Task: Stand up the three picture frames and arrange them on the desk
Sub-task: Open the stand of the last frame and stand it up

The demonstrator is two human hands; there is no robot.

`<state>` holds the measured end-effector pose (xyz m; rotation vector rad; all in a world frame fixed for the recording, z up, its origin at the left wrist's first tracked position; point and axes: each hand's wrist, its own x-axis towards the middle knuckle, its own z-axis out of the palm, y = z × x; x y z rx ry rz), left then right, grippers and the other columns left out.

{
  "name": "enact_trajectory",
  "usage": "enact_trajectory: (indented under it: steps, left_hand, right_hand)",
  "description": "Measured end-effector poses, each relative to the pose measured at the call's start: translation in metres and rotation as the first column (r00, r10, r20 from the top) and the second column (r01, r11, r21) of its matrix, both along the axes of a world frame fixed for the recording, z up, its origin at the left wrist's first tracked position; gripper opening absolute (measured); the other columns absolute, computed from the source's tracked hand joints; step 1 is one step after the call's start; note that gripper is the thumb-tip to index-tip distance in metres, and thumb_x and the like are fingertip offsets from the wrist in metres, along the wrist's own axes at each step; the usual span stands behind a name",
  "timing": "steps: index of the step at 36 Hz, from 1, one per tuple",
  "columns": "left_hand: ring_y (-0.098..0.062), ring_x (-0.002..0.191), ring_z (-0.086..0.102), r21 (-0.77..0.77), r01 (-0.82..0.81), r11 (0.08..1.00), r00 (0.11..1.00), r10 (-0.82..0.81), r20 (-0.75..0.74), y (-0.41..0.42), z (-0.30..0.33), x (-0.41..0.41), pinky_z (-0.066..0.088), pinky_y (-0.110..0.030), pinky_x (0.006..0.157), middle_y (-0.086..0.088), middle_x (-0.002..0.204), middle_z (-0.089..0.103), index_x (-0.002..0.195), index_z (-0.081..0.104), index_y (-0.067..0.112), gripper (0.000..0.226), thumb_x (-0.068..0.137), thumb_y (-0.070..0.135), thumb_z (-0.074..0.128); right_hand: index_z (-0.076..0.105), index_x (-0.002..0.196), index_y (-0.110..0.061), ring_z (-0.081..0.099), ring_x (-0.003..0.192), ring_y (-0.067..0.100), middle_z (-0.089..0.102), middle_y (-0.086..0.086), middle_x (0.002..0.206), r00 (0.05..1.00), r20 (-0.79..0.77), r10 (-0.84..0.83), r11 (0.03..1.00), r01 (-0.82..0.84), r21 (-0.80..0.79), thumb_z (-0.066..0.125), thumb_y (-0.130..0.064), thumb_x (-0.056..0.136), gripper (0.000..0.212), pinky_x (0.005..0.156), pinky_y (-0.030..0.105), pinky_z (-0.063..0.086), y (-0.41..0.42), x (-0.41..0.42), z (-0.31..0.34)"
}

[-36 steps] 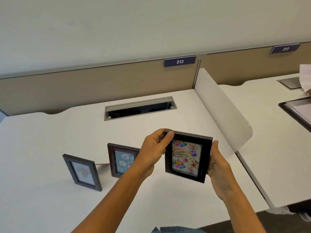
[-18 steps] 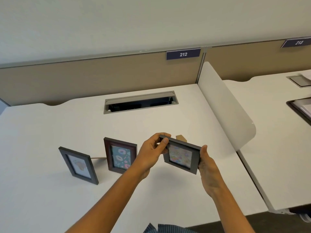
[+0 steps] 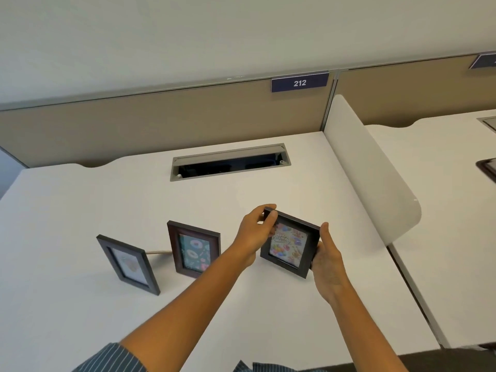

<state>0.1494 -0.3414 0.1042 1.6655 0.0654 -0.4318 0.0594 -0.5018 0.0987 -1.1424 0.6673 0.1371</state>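
Head view: both hands grip the third frame (image 3: 290,243), the dark one with a birthday print. The left hand (image 3: 253,234) is closed on its top-left corner, thumb on the front edge; the right hand (image 3: 328,255) is wrapped round its right side and lower corner. The two-sided grip looks meant to steady it while its base is set down and the lean is judged. This frame is tilted, at the right end of the row, low over the bench (image 3: 80,318); whether its bottom edge touches the surface is not clear. The grey frame (image 3: 128,264) and the brown frame (image 3: 193,249) already stand upright to its left, apart from each other and facing the person, so the third probably goes in line with them. A thin prop (image 3: 158,252) shows behind the grey frame; the back stands of the other two are hidden. The print details are blurry, a dark object (image 3: 487,169) at the right edge is cut off, and the cable slot (image 3: 230,162) interior is too dark to read
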Motion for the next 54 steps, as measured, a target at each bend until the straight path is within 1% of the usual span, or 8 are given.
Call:
enact_trajectory:
  steps: [15,27,34,38,42,45,50,54]
  left_hand:
    - [-0.023,0.112,0.069,0.042,-0.005,0.999,1.000,0.007,-0.028,-0.011,-0.012,0.014,0.061,-0.035,0.095,-0.004,0.122,0.066,0.131,0.064,0.027,0.028,0.105,0.033,0.056]
    - [-0.019,0.105,0.069,0.075,-0.012,0.997,0.999,0.015,-0.048,-0.014,-0.013,0.016,0.058,-0.021,0.077,-0.004,0.126,0.067,0.137,0.060,0.020,0.033,0.106,0.030,0.055]
    - [-0.021,0.108,0.070,0.099,-0.015,0.995,0.998,0.020,-0.054,-0.011,-0.013,0.014,0.060,-0.027,0.085,-0.006,0.126,0.068,0.136,0.060,0.018,0.034,0.105,0.031,0.056]
    - [-0.021,0.113,0.069,0.118,-0.007,0.993,0.998,0.015,-0.068,-0.010,-0.011,0.010,0.061,-0.027,0.085,-0.004,0.130,0.067,0.140,0.058,0.018,0.037,0.105,0.032,0.055]
    - [-0.017,0.112,0.067,0.134,-0.003,0.991,0.998,0.012,-0.066,-0.007,-0.006,0.004,0.056,-0.018,0.072,0.002,0.133,0.064,0.144,0.054,0.020,0.039,0.106,0.032,0.054]
    - [-0.012,0.108,0.064,0.149,0.007,0.989,0.999,0.000,-0.050,-0.006,-0.006,0.001,0.053,-0.012,0.064,0.002,0.141,0.060,0.148,0.050,0.021,0.044,0.106,0.034,0.054]
    - [-0.012,0.116,0.059,0.167,0.030,0.986,0.999,-0.023,-0.041,-0.003,-0.005,-0.004,0.053,-0.014,0.068,0.000,0.153,0.052,0.157,0.038,0.022,0.056,0.105,0.036,0.055]
    - [-0.009,0.120,0.054,0.206,0.066,0.976,0.998,-0.068,0.003,0.003,0.000,-0.010,0.051,-0.011,0.067,-0.001,0.160,0.043,0.161,0.027,0.022,0.065,0.105,0.036,0.056]
  right_hand:
    - [0.074,0.137,-0.021,0.073,0.124,0.032,0.080,0.009,0.130,0.997,-0.055,-0.055,0.997,0.058,0.054,0.046,-0.080,0.097,0.076,0.113,0.052,0.052,-0.005,0.011,-0.029]
    - [0.074,0.136,-0.022,0.071,0.129,0.032,0.080,0.008,0.130,0.998,-0.057,-0.010,0.997,0.014,0.079,0.048,-0.087,0.090,0.084,0.122,0.056,0.045,-0.011,0.015,-0.035]
    - [0.073,0.139,-0.023,0.070,0.130,0.032,0.080,0.007,0.131,0.998,-0.064,0.027,0.999,-0.024,0.044,0.046,-0.089,0.089,0.087,0.120,0.055,0.046,-0.012,0.016,-0.034]
    - [0.071,0.141,-0.028,0.069,0.131,0.030,0.078,0.004,0.135,0.995,-0.077,0.064,0.998,-0.065,-0.021,0.040,-0.095,0.086,0.092,0.120,0.056,0.045,-0.011,0.014,-0.034]
    - [0.072,0.139,-0.032,0.071,0.125,0.028,0.079,0.004,0.131,0.993,-0.084,0.077,0.987,-0.088,-0.136,0.034,-0.097,0.085,0.093,0.116,0.056,0.049,-0.013,0.012,-0.035]
    - [0.069,0.141,-0.028,0.070,0.123,0.031,0.076,0.008,0.131,0.994,-0.079,0.073,0.976,-0.088,-0.200,0.033,-0.092,0.087,0.092,0.115,0.056,0.049,-0.016,0.009,-0.039]
    - [0.065,0.142,-0.024,0.068,0.116,0.024,0.071,0.006,0.132,0.999,-0.043,0.032,0.951,-0.043,-0.305,0.031,-0.078,0.100,0.077,0.109,0.051,0.048,-0.014,0.002,-0.041]
    - [0.057,0.147,-0.024,0.059,0.132,0.024,0.062,0.001,0.146,0.999,-0.026,-0.043,0.908,0.029,-0.417,0.036,-0.073,0.105,0.067,0.116,0.048,0.043,-0.013,-0.005,-0.045]
